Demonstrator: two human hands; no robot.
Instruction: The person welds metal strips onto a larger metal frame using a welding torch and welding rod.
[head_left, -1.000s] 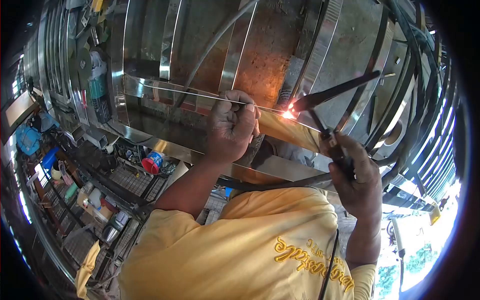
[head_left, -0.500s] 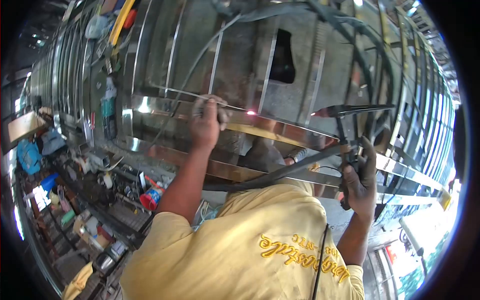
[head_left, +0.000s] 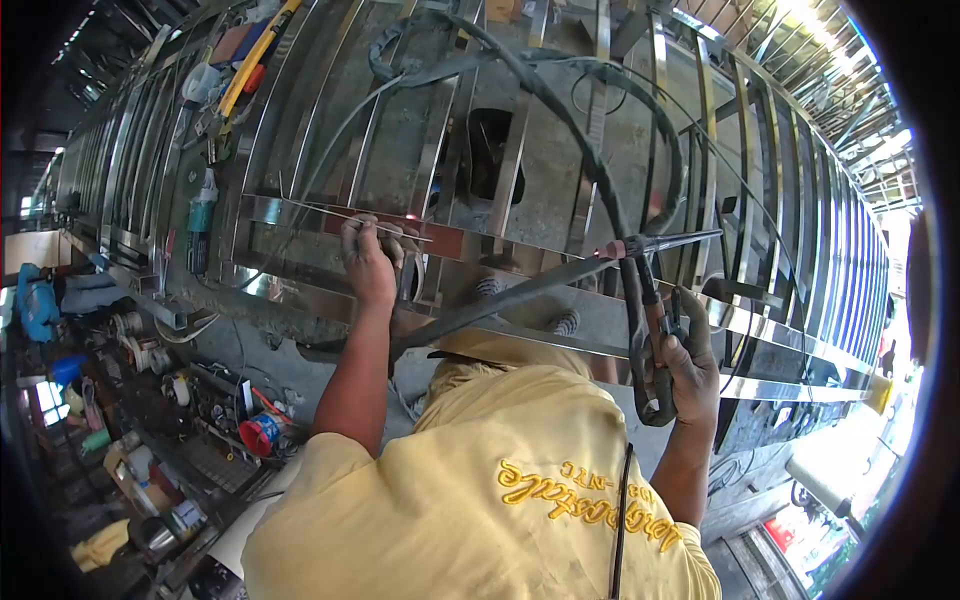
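Note:
Pinched in my left hand (head_left: 372,262) is a thin metal filler rod (head_left: 320,208), slanting across the frame with its right end just past my fingers. My right hand (head_left: 692,360) is wrapped round the handle of a TIG welding torch (head_left: 655,318). The torch's long back cap points right, and its nozzle faces left with a small reddish glow at the tip. Below both hands lies a frame of shiny metal bars (head_left: 530,258). A gap separates the rod's end from the torch nozzle.
Thick dark cables (head_left: 570,120) loop over the frame and across my front. An angle grinder (head_left: 199,225) and a yellow level (head_left: 258,60) lie at the left. A red and blue container (head_left: 262,433) stands among tools and clutter on the lower left.
The bright pink spot near the rod's end is no longer there. My view has shifted, both hands appear a little further left, and the torch sits lower in view.

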